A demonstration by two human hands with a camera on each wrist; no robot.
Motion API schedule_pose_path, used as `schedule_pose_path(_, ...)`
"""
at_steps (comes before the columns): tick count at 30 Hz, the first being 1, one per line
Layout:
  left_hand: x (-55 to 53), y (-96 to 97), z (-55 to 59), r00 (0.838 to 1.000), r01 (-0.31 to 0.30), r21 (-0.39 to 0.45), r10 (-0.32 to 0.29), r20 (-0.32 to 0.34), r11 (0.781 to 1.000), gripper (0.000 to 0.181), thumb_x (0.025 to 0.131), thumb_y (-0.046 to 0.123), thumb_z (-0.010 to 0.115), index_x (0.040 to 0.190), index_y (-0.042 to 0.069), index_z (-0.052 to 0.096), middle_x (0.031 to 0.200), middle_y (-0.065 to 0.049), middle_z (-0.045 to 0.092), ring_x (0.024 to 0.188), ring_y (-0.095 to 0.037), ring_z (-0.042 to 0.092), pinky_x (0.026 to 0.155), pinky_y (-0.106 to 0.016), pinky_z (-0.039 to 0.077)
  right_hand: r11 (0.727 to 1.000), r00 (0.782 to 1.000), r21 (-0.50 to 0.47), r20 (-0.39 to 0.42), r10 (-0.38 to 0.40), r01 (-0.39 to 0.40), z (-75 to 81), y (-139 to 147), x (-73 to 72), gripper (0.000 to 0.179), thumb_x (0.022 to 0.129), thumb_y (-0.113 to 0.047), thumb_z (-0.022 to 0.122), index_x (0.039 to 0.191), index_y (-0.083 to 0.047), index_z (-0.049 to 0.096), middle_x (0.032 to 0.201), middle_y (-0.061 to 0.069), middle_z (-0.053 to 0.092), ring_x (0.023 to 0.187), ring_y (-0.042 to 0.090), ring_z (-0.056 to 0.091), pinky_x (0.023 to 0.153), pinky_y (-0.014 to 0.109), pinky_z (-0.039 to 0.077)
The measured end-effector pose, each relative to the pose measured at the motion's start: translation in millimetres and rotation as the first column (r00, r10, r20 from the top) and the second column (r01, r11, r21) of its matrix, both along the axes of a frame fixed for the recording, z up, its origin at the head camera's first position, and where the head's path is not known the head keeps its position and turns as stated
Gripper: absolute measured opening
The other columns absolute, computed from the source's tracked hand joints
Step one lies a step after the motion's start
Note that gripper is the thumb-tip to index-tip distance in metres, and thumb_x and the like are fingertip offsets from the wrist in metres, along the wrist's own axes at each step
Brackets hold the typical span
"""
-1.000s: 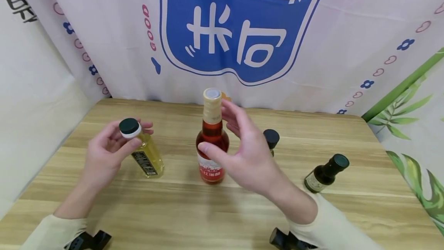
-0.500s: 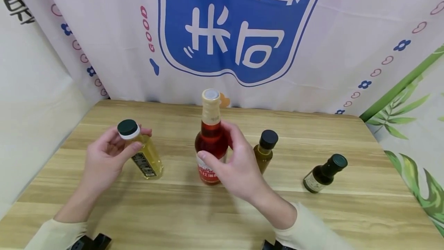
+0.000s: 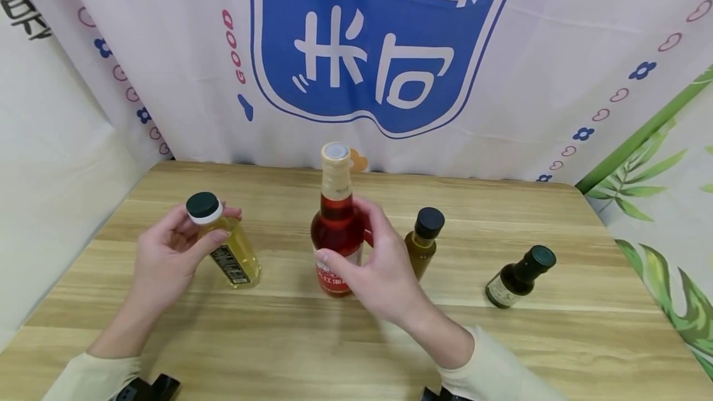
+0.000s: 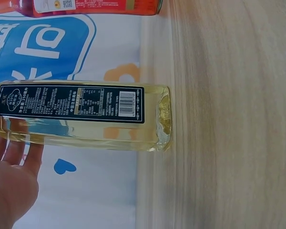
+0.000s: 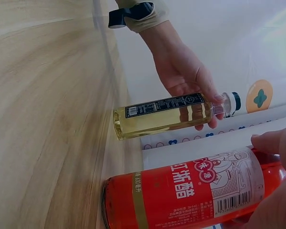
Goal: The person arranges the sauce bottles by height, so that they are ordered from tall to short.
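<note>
A square clear bottle of pale yellow liquid (image 3: 241, 251) with a dark green cap stands at the left of the table, its black label filling much of the left wrist view. My left hand (image 3: 169, 258) grips it high up, thumb in front and fingers behind. In the middle stands a taller bottle of red vinegar (image 3: 336, 231) with a cream-wrapped neck and red label. My right hand (image 3: 384, 274) holds its upper body from the right, thumb across the front, other fingers partly hidden behind. Both bottle bases are at the tabletop in the wrist views.
Just right of my right hand stands a small olive-brown bottle (image 3: 421, 249) with a black cap, partly hidden. Farther right is a small dark bottle (image 3: 512, 283) with a pale label. A printed white curtain (image 3: 490, 135) hangs behind the wooden table (image 3: 278, 351).
My right hand has lowered from beside the red vinegar bottle's neck and taken hold of its upper body, uncovering more of the olive-brown bottle. My left hand keeps its hold.
</note>
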State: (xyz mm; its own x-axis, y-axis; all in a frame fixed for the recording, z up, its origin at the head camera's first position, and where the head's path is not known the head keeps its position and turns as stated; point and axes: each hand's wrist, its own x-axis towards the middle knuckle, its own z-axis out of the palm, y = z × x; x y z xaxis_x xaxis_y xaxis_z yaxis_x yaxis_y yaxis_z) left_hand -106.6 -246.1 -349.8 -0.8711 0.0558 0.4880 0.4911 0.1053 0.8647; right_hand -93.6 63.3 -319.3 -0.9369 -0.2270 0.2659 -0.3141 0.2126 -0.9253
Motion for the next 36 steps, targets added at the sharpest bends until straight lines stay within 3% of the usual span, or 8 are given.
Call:
schedule_pose_path(12,-1.3,1.4,-1.8,0.999,0.031,0.021,-0.031,-0.029,0.999,0.036,0.095,-0.019,0.064,0.130,-0.012,0.062,0.120,0.001,0.080,0.114,-0.008,0.075,0.096,-0.013,0.058,1.000,1.000,0.015,0.008,-0.018,0.017,-6.3,-0.3,0.3,0.081,0.086,-0.014,0.090,0.154,-0.017,0.045,0.140,0.001,0.066,0.128,0.018,0.065,0.116,0.046,0.052)
schedule_pose_path(20,0.2,1.5,-2.2,1.000,0.006,0.017,-0.006,-0.010,1.000,0.035,0.096,-0.016,0.064,0.131,-0.011,0.062,0.119,0.005,0.081,0.114,-0.006,0.074,0.096,-0.012,0.057,0.998,0.997,0.045,0.057,-0.051,0.049,-8.6,-2.3,0.3,0.077,0.085,-0.020,0.091,0.150,-0.017,0.049,0.137,-0.003,0.068,0.128,0.014,0.066,0.116,0.046,0.051)
schedule_pose_path(29,-0.4,1.4,-2.4,0.999,0.033,0.036,-0.032,-0.024,0.999,0.036,0.095,-0.018,0.064,0.131,-0.012,0.061,0.121,0.001,0.080,0.115,-0.008,0.074,0.098,-0.014,0.057,0.995,0.994,0.062,0.073,-0.083,0.078,-13.0,-4.0,1.4,0.080,0.083,-0.021,0.093,0.150,-0.017,0.050,0.138,-0.004,0.068,0.127,0.014,0.067,0.116,0.046,0.053)
schedule_pose_path(36,-0.9,1.3,-2.5,0.999,0.026,0.031,-0.025,-0.022,0.999,0.036,0.095,-0.017,0.065,0.130,-0.011,0.062,0.122,0.000,0.080,0.115,-0.009,0.074,0.097,-0.015,0.058,0.993,0.993,0.047,0.040,-0.109,0.107,-18.1,-4.2,1.6,0.079,0.082,-0.023,0.094,0.149,-0.013,0.053,0.139,0.001,0.068,0.127,0.021,0.068,0.115,0.050,0.054)
